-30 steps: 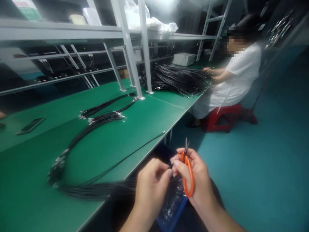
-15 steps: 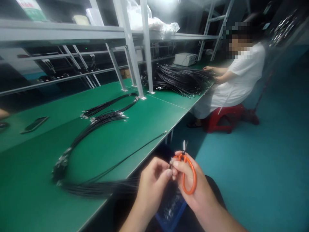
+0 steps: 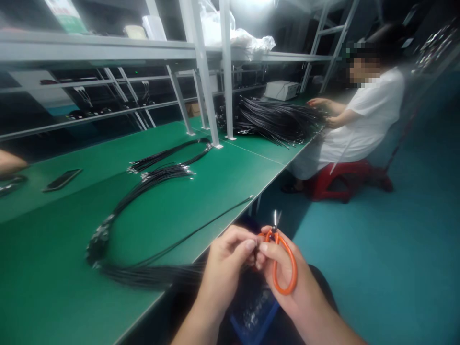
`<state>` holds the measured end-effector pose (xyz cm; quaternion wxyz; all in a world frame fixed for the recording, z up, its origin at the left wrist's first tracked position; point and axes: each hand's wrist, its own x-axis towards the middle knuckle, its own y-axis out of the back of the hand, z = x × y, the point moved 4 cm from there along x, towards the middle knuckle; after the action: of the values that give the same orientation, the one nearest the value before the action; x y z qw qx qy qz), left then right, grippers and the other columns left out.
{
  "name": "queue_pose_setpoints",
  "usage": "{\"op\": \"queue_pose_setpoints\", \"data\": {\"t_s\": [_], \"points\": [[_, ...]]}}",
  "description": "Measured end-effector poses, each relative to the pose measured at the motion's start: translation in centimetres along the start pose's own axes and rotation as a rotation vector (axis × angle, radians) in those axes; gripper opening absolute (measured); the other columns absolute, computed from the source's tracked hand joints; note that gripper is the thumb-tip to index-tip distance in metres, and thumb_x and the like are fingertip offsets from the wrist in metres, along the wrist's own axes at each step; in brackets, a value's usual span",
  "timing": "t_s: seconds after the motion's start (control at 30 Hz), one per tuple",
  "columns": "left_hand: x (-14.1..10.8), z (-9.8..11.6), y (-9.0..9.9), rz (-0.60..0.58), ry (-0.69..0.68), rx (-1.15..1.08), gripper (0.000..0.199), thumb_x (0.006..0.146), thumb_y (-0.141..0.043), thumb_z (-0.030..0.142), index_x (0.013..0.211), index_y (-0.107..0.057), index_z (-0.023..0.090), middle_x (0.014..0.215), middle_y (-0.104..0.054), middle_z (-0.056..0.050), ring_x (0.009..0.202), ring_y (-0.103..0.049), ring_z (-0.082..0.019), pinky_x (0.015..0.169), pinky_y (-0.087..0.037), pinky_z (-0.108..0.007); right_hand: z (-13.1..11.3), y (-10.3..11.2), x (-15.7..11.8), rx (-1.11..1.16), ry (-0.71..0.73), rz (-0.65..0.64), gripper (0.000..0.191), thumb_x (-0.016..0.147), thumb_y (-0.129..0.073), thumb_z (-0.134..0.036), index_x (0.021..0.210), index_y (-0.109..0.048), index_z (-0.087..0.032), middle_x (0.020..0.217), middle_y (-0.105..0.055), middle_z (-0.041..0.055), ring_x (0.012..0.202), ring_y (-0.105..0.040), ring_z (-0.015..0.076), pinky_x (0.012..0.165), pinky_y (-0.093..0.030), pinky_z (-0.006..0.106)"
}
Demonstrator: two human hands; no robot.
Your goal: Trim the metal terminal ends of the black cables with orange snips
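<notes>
Orange-handled scissors (image 3: 285, 263) hang in my right hand (image 3: 287, 268), their slightly parted blades pointing up past the fingers. That hand's thumb and fingertips meet those of my left hand (image 3: 230, 258). My left hand is closed in a pinch on something too small and blurred to make out. Black cables (image 3: 143, 277) with pale ends curve over the green table and run toward my left wrist, passing behind it. One thin cable (image 3: 201, 225) lies apart, along the table's front side.
The green table (image 3: 136, 244) carries a phone (image 3: 63, 180) and a large black cable pile (image 3: 276, 117). Metal posts (image 3: 227, 72) hold up a shelf. A person in white (image 3: 377, 110) sits on a red stool (image 3: 334, 179). A blue bin (image 3: 262, 328) is below my hands. Another person's arm (image 3: 10, 164) shows at left.
The camera view has shifted slightly, so the table and shelf appear farther right. My left hand's fingertips have drawn closer over the small item. The scissors remain in my right hand.
</notes>
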<state>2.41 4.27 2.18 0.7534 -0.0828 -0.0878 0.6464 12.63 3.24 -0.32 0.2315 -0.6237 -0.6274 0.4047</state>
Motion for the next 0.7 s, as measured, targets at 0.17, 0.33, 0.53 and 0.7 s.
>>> {"op": "queue_pose_setpoints", "data": {"t_s": [0.17,0.33,0.53,0.7], "points": [[-0.3,-0.3,0.1,0.006,0.006,-0.098,0.014,0.085,-0.058,0.020,0.073,-0.060,0.014,0.076,-0.054,0.001,0.059,-0.051,-0.007,0.057,-0.044,-0.021,0.1,0.2,0.1,0.015,-0.001,0.001,0.019,0.073,-0.064,-0.008,0.089,-0.059,-0.018,0.068,-0.060,-0.0015,0.056,-0.052,0.0094,0.055,-0.043,0.019],[-0.2,-0.6,-0.4,-0.017,0.028,-0.161,0.009,0.081,-0.063,0.020,0.078,-0.057,0.015,0.076,-0.055,0.001,0.059,-0.052,-0.009,0.057,-0.044,-0.023,-0.1,-0.2,0.1,0.003,0.009,0.039,0.021,0.069,-0.070,-0.009,0.086,-0.061,-0.019,0.067,-0.059,-0.0035,0.054,-0.051,0.0085,0.054,-0.043,0.019],[-0.2,-1.1,0.4,0.020,0.058,-0.172,0.010,0.083,-0.060,0.022,0.077,-0.055,0.016,0.072,-0.053,0.001,0.062,-0.051,-0.010,0.060,-0.044,-0.023,0.0,0.0,0.4,0.056,-0.022,0.059,0.021,0.065,-0.072,-0.010,0.083,-0.063,-0.017,0.069,-0.062,0.0004,0.056,-0.054,0.0101,0.055,-0.046,0.020],[-0.5,0.3,1.5,0.129,-0.136,0.267,0.015,0.086,-0.053,0.021,0.101,-0.057,0.019,0.091,-0.057,-0.005,0.076,-0.055,-0.015,0.069,-0.046,-0.027,0.2,-0.3,0.5,0.081,-0.034,0.035,0.020,0.068,-0.070,-0.010,0.085,-0.063,-0.017,0.069,-0.062,0.0001,0.057,-0.054,0.0105,0.056,-0.047,0.021]]}}
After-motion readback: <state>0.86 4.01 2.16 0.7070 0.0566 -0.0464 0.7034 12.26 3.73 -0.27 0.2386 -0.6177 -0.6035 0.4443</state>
